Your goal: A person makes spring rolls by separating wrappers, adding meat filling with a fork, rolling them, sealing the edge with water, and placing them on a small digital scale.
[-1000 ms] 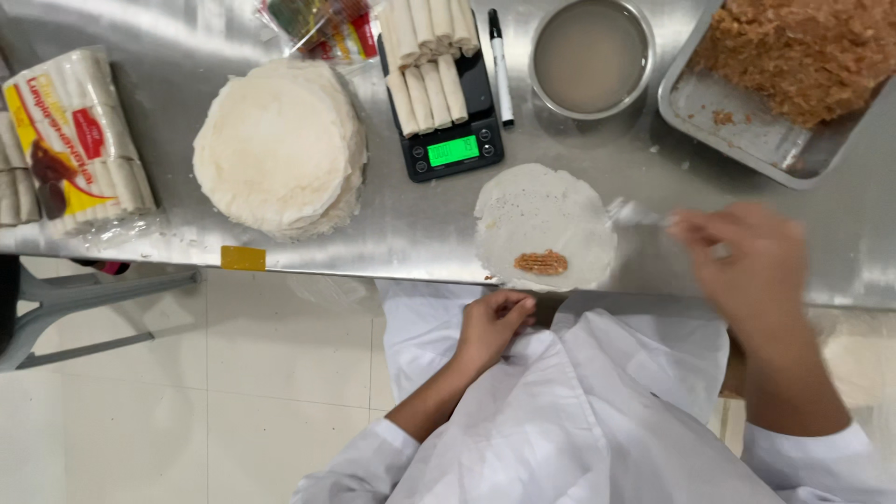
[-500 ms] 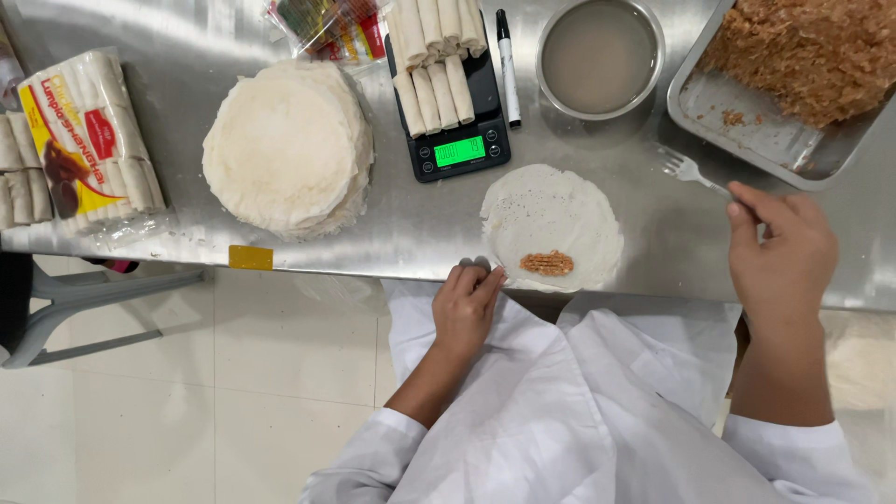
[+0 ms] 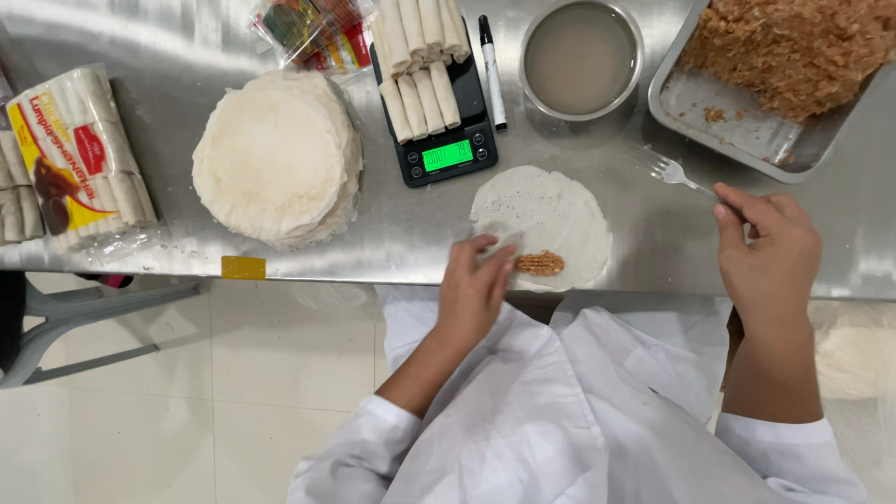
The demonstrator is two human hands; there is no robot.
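Here, left hand (image 3: 474, 285), fingers together, pins the round wrapper (image 3: 546, 213) beside its filling strip (image 3: 540, 263); right hand (image 3: 767, 257), fingers clamped, holds a fork (image 3: 674, 174).

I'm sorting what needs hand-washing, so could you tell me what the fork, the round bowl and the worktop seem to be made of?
The fork, in the right hand, looks like polished metal with bright glints. The bowl seems to be brushed steel with a dull grey sheen. The worktop is probably stainless steel, showing streaky reflections.

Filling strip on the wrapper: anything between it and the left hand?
Nothing visible. The left hand already rests on the near-left edge of the round wrapper, fingertips right beside the filling strip. The right hand holds a fork off to the side.
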